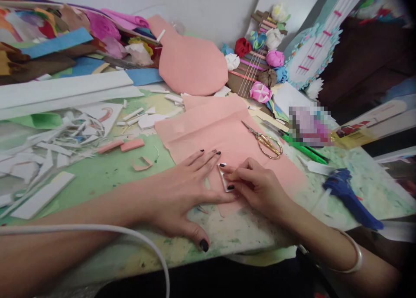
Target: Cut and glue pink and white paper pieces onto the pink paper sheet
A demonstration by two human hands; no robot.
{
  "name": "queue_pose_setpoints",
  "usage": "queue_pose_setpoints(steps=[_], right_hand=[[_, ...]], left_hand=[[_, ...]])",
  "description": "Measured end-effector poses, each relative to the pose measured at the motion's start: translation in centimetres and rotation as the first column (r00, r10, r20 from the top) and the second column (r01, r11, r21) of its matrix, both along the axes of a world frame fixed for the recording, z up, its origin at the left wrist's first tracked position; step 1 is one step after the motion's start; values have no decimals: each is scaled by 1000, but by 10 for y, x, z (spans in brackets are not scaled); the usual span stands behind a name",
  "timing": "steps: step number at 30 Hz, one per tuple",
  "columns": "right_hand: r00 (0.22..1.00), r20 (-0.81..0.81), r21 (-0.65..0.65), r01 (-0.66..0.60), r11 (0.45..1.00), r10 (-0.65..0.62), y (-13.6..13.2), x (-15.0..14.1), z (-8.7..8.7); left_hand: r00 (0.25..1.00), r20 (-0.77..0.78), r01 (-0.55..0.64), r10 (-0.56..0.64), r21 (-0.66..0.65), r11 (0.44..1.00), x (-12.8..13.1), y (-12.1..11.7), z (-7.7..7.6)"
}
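My left hand [191, 181] lies flat with spread fingers, its fingertips on the lower left part of a salmon-pink paper sheet [208, 120]. Between the fingers of my right hand [256, 183] is a small white foam piece [224, 179], pinched and held down against the pink paper. Gold-handled scissors [264, 142] rest on the sheet just beyond my right hand. Farther back, a pink paper-covered shape with a rounded body [193, 64] leans near the wall. Two small pink-wrapped blocks [131, 145] and a bent pink strip [142, 163] sit left of the sheet.
A blue glue gun [352, 198] and a green utility knife [305, 150] lie to the right. White scraps [65, 137] and coloured paper rolls [107, 25] crowd the left. Decorated instrument-shaped crafts [256, 64] stand behind. A white cable [130, 231] crosses my left forearm.
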State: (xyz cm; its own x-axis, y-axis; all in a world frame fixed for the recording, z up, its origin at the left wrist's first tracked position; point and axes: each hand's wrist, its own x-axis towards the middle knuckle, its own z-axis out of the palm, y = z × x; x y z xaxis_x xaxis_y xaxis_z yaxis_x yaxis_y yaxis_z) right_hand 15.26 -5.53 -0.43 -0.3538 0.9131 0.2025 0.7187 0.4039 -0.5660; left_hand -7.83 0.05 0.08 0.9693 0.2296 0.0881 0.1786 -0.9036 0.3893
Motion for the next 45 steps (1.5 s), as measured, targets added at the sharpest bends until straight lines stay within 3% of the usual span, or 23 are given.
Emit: queue_pose_setpoints(steps=[26, 39, 42, 45], right_hand=[[995, -13, 133, -97, 986, 100, 0, -1, -3], [995, 55, 100, -88, 991, 83, 0, -3, 4], [996, 26, 31, -89, 996, 88, 1, -2, 7], [991, -88, -123, -107, 987, 97, 2, 5, 10]], left_hand=[[1000, 7, 0, 0, 5, 1000, 1, 0, -1], [998, 54, -14, 13, 18, 1000, 1, -2, 0], [998, 54, -15, 14, 7, 1000, 2, -2, -1], [998, 60, -2, 3, -10, 1000, 3, -1, 1]])
